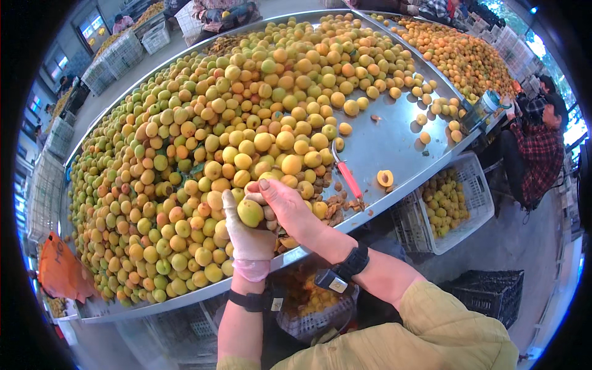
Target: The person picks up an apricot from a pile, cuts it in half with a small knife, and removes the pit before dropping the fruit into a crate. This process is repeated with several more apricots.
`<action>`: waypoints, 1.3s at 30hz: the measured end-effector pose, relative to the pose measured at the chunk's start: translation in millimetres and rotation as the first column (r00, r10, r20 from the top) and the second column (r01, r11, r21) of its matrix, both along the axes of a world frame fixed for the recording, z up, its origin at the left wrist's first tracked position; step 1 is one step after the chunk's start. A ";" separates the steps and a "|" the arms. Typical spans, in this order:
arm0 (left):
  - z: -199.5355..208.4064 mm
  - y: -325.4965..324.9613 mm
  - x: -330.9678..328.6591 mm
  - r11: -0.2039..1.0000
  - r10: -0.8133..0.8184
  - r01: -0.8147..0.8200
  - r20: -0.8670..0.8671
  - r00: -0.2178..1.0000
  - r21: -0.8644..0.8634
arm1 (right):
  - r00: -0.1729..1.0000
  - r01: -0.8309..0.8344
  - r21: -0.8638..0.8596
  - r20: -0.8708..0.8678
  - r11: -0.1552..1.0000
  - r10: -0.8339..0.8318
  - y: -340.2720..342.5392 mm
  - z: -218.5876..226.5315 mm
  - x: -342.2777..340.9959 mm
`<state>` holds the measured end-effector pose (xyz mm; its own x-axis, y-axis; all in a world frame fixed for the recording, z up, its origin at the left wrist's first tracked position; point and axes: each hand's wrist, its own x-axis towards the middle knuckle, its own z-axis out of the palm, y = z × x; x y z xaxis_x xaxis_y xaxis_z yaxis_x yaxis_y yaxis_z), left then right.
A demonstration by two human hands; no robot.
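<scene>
A white glove with a pink cuff covers my left hand (251, 242), which holds a yellow-green apricot (251, 213) in its curled fingers. My bare right hand (288, 206) is right against it, thumb and fingers drawn together just above that fruit. Whatever lies between those fingers, if anything, is hidden. Both hands are over the near edge of a metal table (394, 148), beside a large heap of apricots (185, 166). To the right of them lies a curved knife with a red handle (349, 179), near a cut apricot half (385, 178) and brownish scraps (336, 209).
Below the table's edge stand a white crate of apricots (475, 197) and a black crate (490, 296). Another container of fruit (314, 305) is under my arms. An orange bag (61, 268) hangs at the left corner. A person in a plaid shirt (539, 160) sits at the right.
</scene>
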<state>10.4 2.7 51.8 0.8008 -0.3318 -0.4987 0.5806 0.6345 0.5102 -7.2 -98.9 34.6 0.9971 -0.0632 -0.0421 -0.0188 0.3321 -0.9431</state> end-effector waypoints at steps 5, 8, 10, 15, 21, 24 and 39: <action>-3.1 -1.7 1.5 1.000 0.003 -0.004 -0.026 1.000 -0.021 | 1.000 0.015 0.028 -0.016 0.999 -0.015 -1.3 2.0 -2.8; 0.7 2.1 0.8 1.000 -0.009 0.009 0.012 1.000 -0.024 | 1.000 0.017 0.049 -0.026 0.999 -0.016 4.0 5.1 -2.2; 2.7 3.3 0.3 1.000 -0.020 0.021 0.033 0.999 -0.017 | 0.999 0.034 0.083 -0.033 0.996 -0.031 6.1 7.0 -1.7; -14.5 10.8 2.6 0.982 -0.077 0.076 0.000 0.997 -0.171 | 0.997 0.077 0.084 -0.005 0.993 -0.077 7.7 8.1 -4.4; -17.3 14.3 3.0 0.985 -0.049 0.039 -0.056 0.997 -0.170 | 1.000 0.022 0.003 -0.010 1.000 -0.022 11.5 -2.3 -4.4; -24.1 19.3 4.5 0.978 -0.047 0.032 -0.067 0.997 -0.206 | 0.998 0.038 0.063 -0.045 0.997 -0.035 16.3 -3.4 -3.3; -21.0 19.1 3.0 0.974 -0.051 0.037 -0.059 0.997 -0.223 | 0.999 0.029 -0.033 0.036 0.999 -0.028 14.4 -0.8 -4.9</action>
